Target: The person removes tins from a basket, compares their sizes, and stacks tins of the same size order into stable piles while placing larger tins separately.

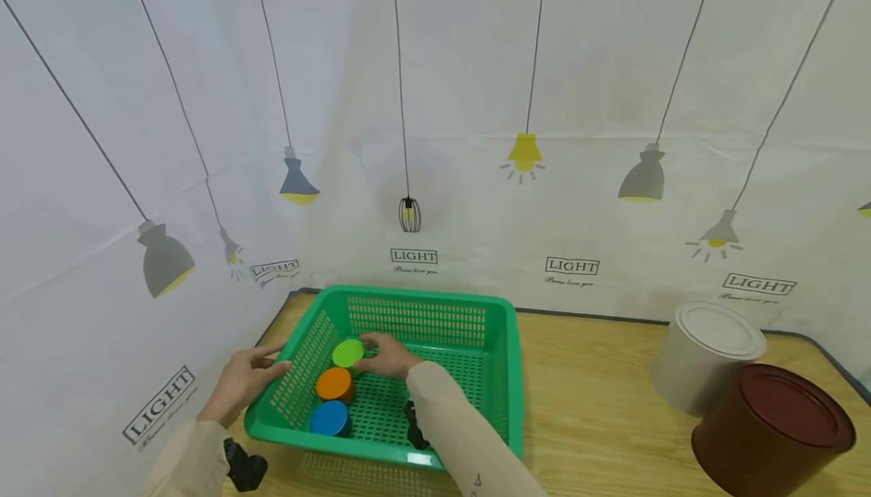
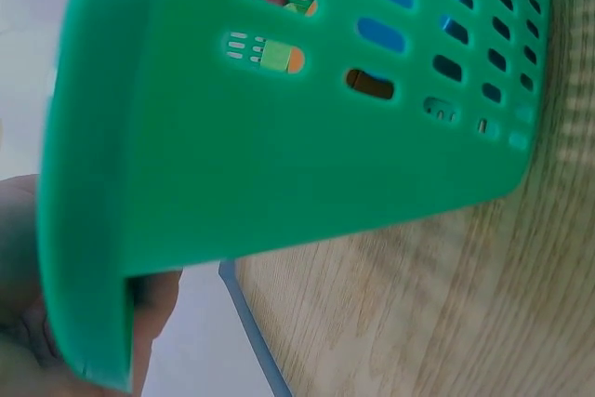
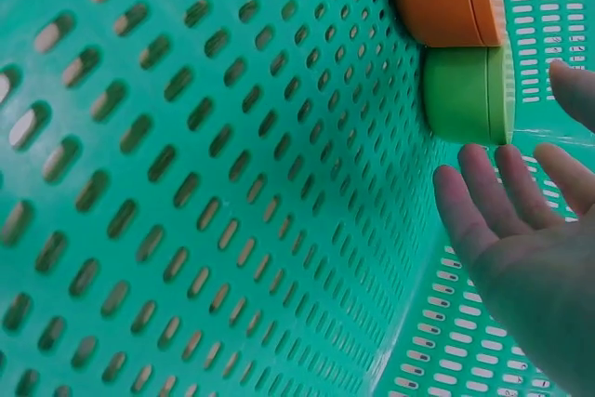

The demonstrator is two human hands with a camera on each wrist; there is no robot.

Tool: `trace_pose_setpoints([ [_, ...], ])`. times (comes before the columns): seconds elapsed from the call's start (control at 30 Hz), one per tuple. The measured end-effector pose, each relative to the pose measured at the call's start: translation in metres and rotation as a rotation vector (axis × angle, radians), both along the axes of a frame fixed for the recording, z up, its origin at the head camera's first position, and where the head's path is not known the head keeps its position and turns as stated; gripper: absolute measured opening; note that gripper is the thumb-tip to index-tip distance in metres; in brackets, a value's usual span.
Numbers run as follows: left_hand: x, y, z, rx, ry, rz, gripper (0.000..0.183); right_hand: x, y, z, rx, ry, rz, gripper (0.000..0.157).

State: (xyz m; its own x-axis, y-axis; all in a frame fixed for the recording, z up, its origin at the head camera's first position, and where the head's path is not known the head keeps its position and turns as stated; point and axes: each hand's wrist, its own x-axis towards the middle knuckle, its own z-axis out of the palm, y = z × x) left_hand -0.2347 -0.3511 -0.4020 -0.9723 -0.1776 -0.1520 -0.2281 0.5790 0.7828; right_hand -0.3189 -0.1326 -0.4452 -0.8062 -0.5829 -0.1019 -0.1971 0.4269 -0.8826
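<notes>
A green plastic basket [image 1: 513, 376] with slotted walls stands on the table. Three round lidded tins are lined up along its left side: lime green [image 1: 348, 352] at the back, orange [image 1: 335, 384] in the middle, blue [image 1: 330, 419] in front. My left hand [image 1: 246, 380] holds the basket's left rim; part of it is hidden behind the rim in the left wrist view. Inside the basket, my right hand [image 1: 386, 355] is beside the lime-green tin. Its fingers [image 3: 479, 206] are extended and spread just by that tin in the right wrist view, with nothing gripped.
On the right of the wood-grain table [image 1: 585, 406] stand a white lidded can [image 1: 687, 368] and a dark red lidded can [image 1: 762, 436]. A white wall covering [image 1: 469, 66] printed with lamps rises behind the table and at the left.
</notes>
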Motion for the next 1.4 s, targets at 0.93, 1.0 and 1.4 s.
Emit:
trace_pose_setpoints([
  [0.93, -0.0016, 0.0, 0.002, -0.033, -0.04, 0.013, 0.058, -0.0004, -0.0027, 0.001, 0.087, 0.009, 0.05, 0.055],
  [1.0, -0.0017, -0.0005, 0.0016, -0.029, -0.038, 0.014, 0.058, 0.0008, -0.0033, 0.0022, 0.082, 0.002, 0.058, 0.055],
  [1.4, -0.0016, 0.0007, 0.0013, -0.015, -0.03, 0.027, 0.057, 0.003, -0.0058, 0.0033, 0.154, 0.015, -0.02, 0.044],
])
